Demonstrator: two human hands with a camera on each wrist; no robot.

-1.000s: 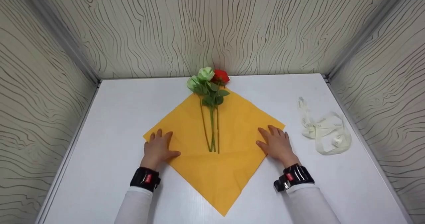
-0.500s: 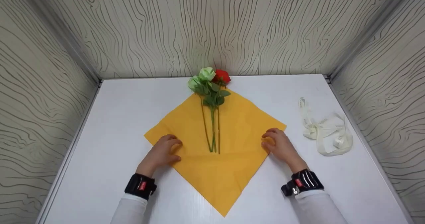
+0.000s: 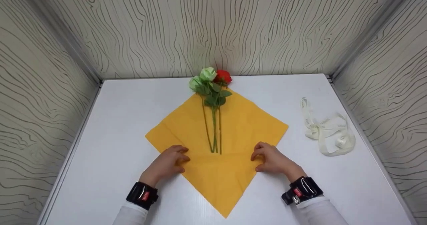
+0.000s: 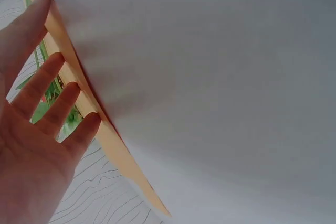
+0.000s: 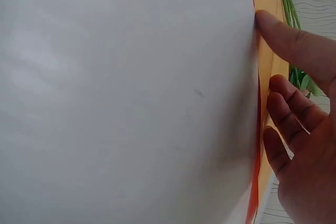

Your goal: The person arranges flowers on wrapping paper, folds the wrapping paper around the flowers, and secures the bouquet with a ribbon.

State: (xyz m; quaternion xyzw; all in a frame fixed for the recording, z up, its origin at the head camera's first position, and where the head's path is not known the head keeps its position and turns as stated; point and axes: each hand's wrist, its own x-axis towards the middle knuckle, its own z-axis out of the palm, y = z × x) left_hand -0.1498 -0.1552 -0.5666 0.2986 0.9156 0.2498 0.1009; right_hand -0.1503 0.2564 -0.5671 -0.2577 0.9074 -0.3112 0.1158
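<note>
A yellow-orange sheet of wrapping paper [image 3: 220,178] lies flat on the table, one corner towards me. On its upper half rest two pale green roses [image 3: 207,74] and a red rose [image 3: 224,76], stems running towards me. My left hand [image 3: 166,163] is at the sheet's lower left edge, fingertips on the paper, thumb spread. At the lower right edge is my right hand [image 3: 273,159], fingers loosely bent with fingertips on the paper. Both wrist views show fingers [image 4: 42,85] and thumb [image 5: 289,40] against the paper's edge, with the thumb apart from the fingers.
A cream ribbon [image 3: 313,132] with printed lettering lies loosely looped on the right of the white table [image 3: 116,111]. Wood-grain patterned panels [image 3: 150,28] enclose the table at the back and sides; the rose heads lie close to the back panel.
Both hands have slid from near the side corners along the paper's lower edges, towards me and inwards. Their spread fingers have bent. Paper, roses and ribbon stay in place.
</note>
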